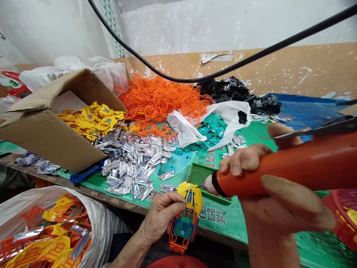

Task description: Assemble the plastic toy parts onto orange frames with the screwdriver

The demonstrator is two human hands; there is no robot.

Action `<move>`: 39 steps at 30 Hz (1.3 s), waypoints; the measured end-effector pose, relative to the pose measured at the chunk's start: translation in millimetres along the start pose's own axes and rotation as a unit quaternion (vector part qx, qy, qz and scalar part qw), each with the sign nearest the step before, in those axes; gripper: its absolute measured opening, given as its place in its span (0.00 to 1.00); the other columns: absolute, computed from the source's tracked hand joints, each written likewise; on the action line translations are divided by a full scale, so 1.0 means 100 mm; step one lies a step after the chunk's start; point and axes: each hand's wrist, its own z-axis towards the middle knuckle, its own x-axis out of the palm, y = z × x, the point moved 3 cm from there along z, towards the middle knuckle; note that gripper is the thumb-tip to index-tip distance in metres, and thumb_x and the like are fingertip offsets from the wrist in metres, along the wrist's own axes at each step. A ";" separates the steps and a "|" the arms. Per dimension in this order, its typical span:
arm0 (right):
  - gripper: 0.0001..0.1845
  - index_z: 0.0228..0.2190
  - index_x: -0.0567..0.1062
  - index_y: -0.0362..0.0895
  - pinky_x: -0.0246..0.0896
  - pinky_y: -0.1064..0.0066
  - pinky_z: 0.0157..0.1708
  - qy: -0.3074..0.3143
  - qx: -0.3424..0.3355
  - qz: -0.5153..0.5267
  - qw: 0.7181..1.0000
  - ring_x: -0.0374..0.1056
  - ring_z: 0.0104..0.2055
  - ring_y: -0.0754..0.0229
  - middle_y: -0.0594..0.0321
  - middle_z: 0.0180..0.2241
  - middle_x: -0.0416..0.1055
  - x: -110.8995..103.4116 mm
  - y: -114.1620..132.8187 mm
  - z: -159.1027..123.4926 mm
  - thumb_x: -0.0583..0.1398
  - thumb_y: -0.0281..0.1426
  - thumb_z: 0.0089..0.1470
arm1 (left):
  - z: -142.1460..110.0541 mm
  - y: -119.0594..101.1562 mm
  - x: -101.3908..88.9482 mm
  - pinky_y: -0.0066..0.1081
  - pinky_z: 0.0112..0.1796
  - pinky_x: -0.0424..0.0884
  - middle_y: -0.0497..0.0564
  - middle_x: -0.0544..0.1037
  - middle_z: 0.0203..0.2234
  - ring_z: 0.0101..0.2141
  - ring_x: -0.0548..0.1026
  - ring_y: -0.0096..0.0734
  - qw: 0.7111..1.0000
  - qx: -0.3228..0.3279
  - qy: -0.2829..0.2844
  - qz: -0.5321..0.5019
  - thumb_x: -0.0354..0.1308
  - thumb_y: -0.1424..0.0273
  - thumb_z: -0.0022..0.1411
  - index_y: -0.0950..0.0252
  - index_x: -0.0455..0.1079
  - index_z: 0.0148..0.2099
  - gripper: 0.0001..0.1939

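My left hand (159, 216) is closed around a small toy assembly (186, 217): a yellow cap on top, an orange frame below and a teal piece inside. My right hand (267, 186) grips a thick orange power screwdriver (290, 165), its black tip just right of the yellow cap. Both hands are at the table's near edge, above a small green tray (199, 175).
An open cardboard box (47, 134) of yellow caps lies on its side at left. Silver metal pieces (134, 160), orange frames (160, 98), teal parts (213, 130) on a white bag and black parts (231, 89) are piled on the table. A bag (47, 230) sits lower left, a red basket (344, 214) right.
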 end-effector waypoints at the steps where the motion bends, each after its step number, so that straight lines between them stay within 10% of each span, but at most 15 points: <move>1: 0.17 0.40 0.74 0.53 0.67 0.68 0.32 -0.001 0.004 0.003 1.000 0.62 0.26 0.65 0.70 0.26 0.68 0.00 0.00 0.00 0.67 0.29 0.46 | 0.00 0.00 0.00 0.23 0.25 0.69 0.45 0.78 0.19 0.20 0.74 0.24 1.000 0.001 0.002 -0.001 0.73 0.62 0.43 0.64 0.77 0.27 0.13; 39: 0.25 0.49 0.70 0.51 0.69 0.64 0.33 0.018 0.056 0.007 0.998 0.65 0.28 0.63 0.68 0.27 0.69 0.03 -0.21 -0.09 0.67 0.29 0.48 | 0.09 -0.02 0.03 0.25 0.30 0.67 0.44 0.72 0.26 0.27 0.69 0.27 0.993 0.023 -0.068 0.093 0.59 0.54 0.59 0.62 0.68 0.37 0.16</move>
